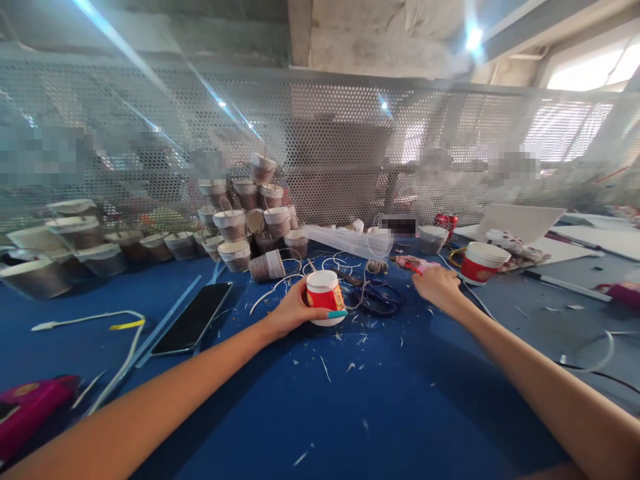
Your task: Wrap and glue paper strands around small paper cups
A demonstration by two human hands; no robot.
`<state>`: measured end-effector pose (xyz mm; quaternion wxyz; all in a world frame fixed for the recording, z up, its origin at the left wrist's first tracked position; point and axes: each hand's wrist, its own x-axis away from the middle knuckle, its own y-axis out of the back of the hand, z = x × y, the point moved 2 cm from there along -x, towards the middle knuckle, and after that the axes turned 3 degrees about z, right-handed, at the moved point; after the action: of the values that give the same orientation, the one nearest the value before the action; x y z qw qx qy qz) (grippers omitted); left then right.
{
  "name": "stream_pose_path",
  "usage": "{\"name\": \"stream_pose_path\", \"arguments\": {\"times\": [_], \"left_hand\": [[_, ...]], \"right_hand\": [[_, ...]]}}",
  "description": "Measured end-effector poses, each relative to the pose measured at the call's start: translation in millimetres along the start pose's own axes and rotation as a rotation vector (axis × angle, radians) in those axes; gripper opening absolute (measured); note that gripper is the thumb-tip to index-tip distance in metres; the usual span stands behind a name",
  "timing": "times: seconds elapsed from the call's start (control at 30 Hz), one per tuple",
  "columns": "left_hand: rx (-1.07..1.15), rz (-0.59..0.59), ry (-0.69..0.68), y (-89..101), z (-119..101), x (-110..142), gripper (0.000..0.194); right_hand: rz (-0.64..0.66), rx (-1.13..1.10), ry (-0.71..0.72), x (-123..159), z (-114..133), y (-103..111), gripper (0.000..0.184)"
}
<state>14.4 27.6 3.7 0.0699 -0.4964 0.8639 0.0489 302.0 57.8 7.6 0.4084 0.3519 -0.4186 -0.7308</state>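
My left hand (293, 310) is wrapped round a small red and white paper cup (323, 293), with the thumb across its front. The cup stands upright just above or on the blue table; I cannot tell which. Farther right, my right hand (437, 283) is closed on a pink glue gun (416, 264), its nozzle pointing left. Between the hands lie dark-handled scissors (377, 297) and a small ball of twine (377, 267). Loose white cord pieces are scattered behind the cup. The palm side of my right hand is hidden.
Twine-wrapped cups (233, 225) are stacked at the back left. A black phone (193, 320) lies left of my left hand. A magenta tool (35, 407) sits at the lower left. Red and white cups (483, 265) stand nested at right, near a red can (447, 223). A perforated metal screen (340, 133) rises behind.
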Motion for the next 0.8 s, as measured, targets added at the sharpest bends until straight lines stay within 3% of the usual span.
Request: {"name": "stream_pose_path", "arguments": {"times": [0.1, 0.17, 0.27, 0.33, 0.4, 0.47, 0.63, 0.7, 0.8], "left_hand": [[0.01, -0.018, -0.013, 0.1, 0.6, -0.1, 0.067], [0.017, -0.025, -0.013, 0.3, 1.6, -0.4, 0.067], [0.043, -0.016, -0.004, 0.8, 4.0, -1.2, 0.067], [0.062, -0.015, 0.0, 1.4, 6.0, -1.9, 0.067], [0.066, -0.021, 0.013, 1.8, 7.9, -2.7, 0.067], [0.055, -0.035, 0.021, 2.0, 9.1, -3.4, 0.066], [0.013, -0.025, 0.005, 1.0, 6.7, -4.4, 0.061], [0.007, -0.011, 0.012, 0.1, 5.0, -4.3, 0.061], [0.002, 0.009, 0.032, -1.5, 3.1, -3.8, 0.062]], "right_hand": [[-0.072, 0.044, -0.172, 7.9, -2.7, -3.0, 0.053], [-0.14, 0.086, -0.143, 15.8, 0.3, -0.5, 0.05], [-0.269, 0.086, 0.121, 30.5, 14.6, 8.4, 0.042], [-0.311, -0.043, 0.365, 44.6, 28.7, 13.9, 0.034], [-0.179, -0.269, 0.65, 62.8, 44.1, 15.3, 0.023], [0.095, -0.497, 0.798, 81.9, 56.1, 12.4, 0.023], [0.7, -0.822, 0.835, 112.5, 69.0, 1.6, 0.041], [0.815, -0.885, 0.802, 113.8, 69.0, -0.1, 0.045], [0.849, -0.941, 0.739, 110.0, 67.6, 0.1, 0.044]]}}
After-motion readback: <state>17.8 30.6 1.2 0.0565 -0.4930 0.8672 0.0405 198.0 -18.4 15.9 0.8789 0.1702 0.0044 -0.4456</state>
